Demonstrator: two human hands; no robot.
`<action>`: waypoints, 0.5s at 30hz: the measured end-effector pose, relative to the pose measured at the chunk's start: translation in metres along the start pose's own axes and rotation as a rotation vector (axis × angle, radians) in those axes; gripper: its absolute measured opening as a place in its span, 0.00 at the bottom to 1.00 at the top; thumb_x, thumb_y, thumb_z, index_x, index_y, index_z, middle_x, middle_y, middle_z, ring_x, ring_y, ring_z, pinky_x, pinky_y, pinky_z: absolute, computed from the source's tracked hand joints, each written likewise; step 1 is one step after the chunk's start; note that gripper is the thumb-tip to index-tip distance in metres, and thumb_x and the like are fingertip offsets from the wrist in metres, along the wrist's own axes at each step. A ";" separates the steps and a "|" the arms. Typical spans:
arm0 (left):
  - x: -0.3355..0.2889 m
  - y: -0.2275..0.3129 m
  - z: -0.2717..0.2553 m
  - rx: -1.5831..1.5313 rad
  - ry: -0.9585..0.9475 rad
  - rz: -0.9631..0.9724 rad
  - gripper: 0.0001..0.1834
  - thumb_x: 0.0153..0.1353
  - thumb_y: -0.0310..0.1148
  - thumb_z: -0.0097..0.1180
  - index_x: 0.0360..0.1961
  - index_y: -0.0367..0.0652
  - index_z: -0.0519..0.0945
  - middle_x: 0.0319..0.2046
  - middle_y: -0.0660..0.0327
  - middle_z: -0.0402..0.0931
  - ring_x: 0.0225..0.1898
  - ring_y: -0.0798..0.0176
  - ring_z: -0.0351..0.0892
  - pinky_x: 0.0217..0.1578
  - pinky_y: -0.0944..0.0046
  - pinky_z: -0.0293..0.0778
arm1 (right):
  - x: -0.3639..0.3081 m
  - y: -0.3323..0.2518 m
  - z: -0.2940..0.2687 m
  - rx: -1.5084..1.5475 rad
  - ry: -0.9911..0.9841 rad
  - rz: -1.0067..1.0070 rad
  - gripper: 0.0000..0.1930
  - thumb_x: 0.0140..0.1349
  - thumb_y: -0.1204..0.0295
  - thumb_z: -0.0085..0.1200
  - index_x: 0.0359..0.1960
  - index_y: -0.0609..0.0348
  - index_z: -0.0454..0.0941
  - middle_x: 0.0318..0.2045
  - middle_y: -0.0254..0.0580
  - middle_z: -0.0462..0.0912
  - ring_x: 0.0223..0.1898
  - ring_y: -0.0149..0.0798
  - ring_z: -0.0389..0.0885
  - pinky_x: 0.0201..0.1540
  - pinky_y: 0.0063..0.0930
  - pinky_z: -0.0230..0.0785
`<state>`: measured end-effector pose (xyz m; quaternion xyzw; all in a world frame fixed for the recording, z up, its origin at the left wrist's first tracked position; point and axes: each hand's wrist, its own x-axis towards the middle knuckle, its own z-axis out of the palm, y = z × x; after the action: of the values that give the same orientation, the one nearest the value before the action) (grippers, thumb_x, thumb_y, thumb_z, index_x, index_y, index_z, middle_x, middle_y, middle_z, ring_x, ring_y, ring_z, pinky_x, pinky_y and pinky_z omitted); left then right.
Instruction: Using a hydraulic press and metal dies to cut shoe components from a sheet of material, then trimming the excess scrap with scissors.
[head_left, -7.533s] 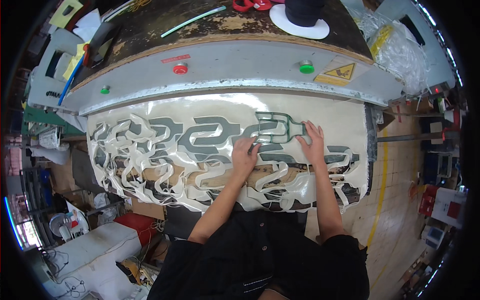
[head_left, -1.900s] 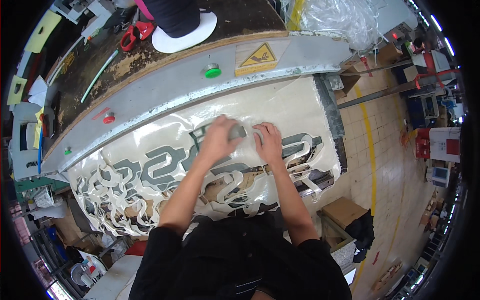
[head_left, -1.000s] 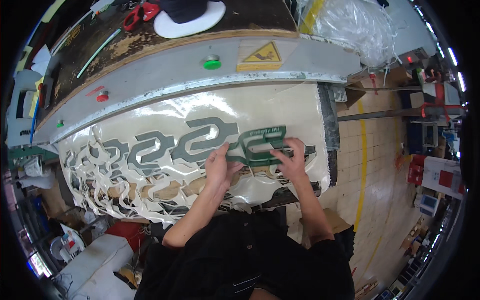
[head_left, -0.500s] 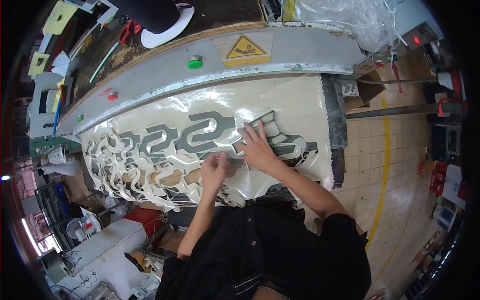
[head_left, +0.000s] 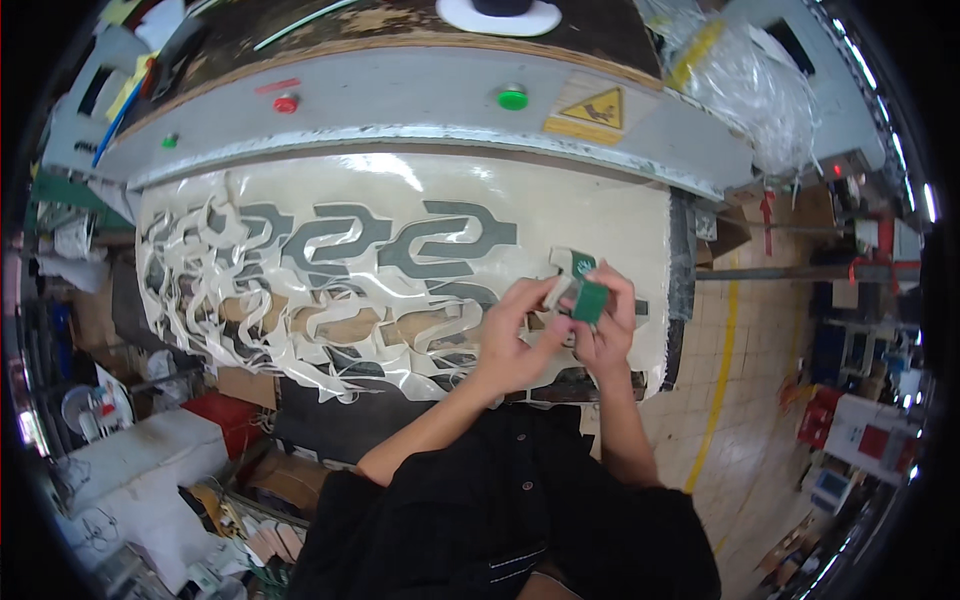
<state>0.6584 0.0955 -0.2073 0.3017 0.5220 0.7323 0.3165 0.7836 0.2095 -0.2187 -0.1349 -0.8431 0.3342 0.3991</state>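
Over the right part of a glossy cream sheet (head_left: 570,185), I hold a green-sided cutting die (head_left: 590,302) tilted up off the surface. My right hand (head_left: 612,335) is closed around its right side. At its left edge, my left hand (head_left: 515,345) has its thumb and fingers closed on the die; a pale part shows by the fingertips, too small to make out. Several dark grey looped cut-outs (head_left: 450,268) run in a row to the left of the hands. Fingers hide part of the die.
Tangled cream offcuts (head_left: 240,320) cover the sheet's left and near side. Along the far side runs a grey machine beam (head_left: 400,95) with a green button (head_left: 512,97), a red button (head_left: 286,103) and a yellow warning sign (head_left: 596,107). Clear plastic wrap (head_left: 755,95) lies at far right.
The die, flat on the sheet under my right hand before, is now lifted and turned up. My left hand has moved right to it. The view has shifted.
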 end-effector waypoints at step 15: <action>0.031 -0.045 -0.116 0.119 0.237 -0.307 0.15 0.77 0.38 0.61 0.39 0.36 0.89 0.21 0.70 0.78 0.21 0.76 0.71 0.23 0.71 0.67 | -0.014 -0.006 0.038 0.267 0.429 0.243 0.17 0.78 0.65 0.59 0.45 0.73 0.84 0.57 0.55 0.78 0.61 0.50 0.80 0.70 0.47 0.71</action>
<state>0.5569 0.0645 -0.2782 0.1485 0.6377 0.6737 0.3426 0.7638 0.1810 -0.2403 -0.2486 -0.6655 0.4516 0.5398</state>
